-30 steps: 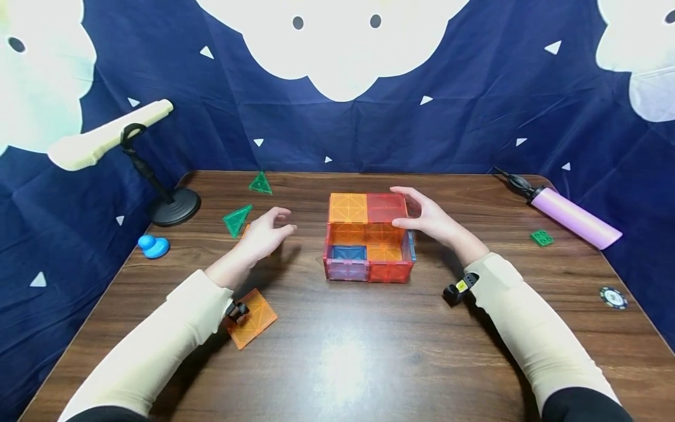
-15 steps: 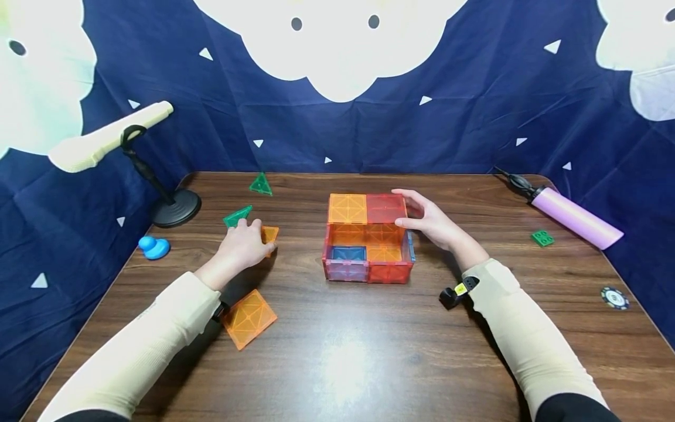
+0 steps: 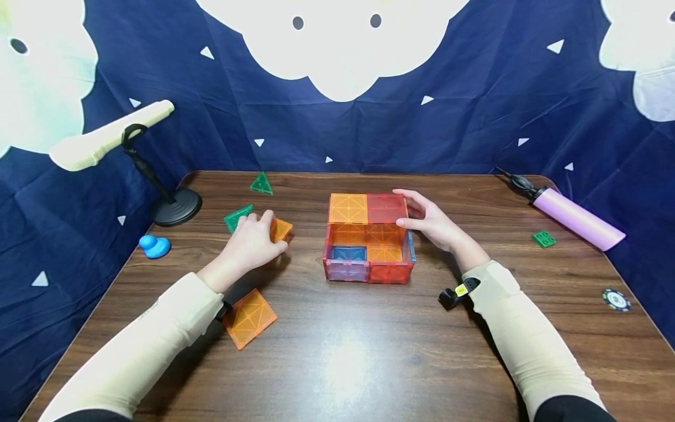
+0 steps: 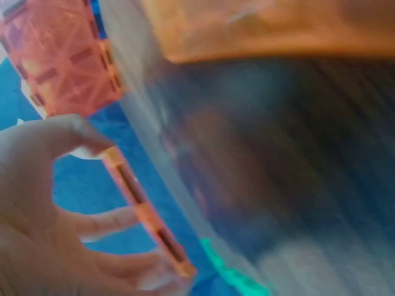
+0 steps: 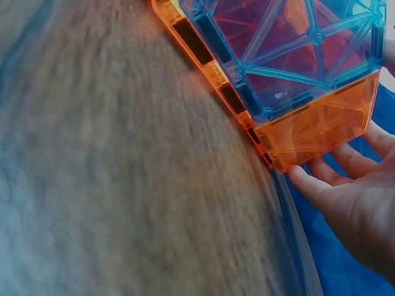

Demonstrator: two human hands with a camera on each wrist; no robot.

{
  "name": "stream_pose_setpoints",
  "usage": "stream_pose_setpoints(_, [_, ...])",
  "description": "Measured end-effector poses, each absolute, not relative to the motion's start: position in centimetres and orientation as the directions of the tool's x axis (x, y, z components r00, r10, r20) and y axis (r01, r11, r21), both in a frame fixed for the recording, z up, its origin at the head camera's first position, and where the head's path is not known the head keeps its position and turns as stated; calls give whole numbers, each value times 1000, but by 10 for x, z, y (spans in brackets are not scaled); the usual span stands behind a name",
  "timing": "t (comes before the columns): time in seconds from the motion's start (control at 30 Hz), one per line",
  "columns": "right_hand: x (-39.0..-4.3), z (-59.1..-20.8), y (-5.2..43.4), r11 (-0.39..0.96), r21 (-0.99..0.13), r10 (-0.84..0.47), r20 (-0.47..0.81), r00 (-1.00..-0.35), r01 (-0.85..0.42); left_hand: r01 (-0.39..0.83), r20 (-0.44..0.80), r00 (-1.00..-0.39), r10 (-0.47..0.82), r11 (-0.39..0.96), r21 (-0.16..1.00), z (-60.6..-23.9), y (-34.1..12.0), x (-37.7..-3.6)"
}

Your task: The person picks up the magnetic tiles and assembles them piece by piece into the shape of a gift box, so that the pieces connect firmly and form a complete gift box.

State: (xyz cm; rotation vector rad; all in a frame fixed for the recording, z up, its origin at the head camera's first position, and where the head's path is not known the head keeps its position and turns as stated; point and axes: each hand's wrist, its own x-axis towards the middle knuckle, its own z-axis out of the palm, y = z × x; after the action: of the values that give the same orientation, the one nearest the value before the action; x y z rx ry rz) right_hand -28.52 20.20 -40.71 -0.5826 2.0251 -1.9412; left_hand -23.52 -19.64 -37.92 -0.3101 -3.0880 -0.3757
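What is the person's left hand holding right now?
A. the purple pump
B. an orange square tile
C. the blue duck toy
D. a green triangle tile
B: the left hand pinches an orange square tile by its edge, tilted up off the table; the left wrist view shows the same tile edge-on between thumb and fingers. The green triangle tile lies just behind the hand, not held.

An orange square tile, tilted off the surface at centre-left, beside the translucent multicoloured tile box at frame centre.
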Motion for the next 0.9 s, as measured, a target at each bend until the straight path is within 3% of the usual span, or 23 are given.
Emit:
stream_pose_setpoints(0.23, [-285, -409, 204, -13, -995, -477, 90, -874, -95, 452, 319, -874, 367, 854, 256, -367, -180, -225])
stream_pose_setpoints(0.4, [-286, -411, 205, -60, -995, -494, 99, -864, -80, 679, 443, -721, 533, 673, 294, -363, -167, -222])
stream_pose_setpoints(0.6, [-285, -411, 207, -105, -993, -512, 95, -854, -47, 847, 434, -530, 728, 442, 294, -366, -148, -227])
stream_pose_setpoints(0.9, [-284, -411, 208, -102, -994, -523, 85, -848, -37, 902, 386, -409, 827, 301, 310, -366, -126, -235])
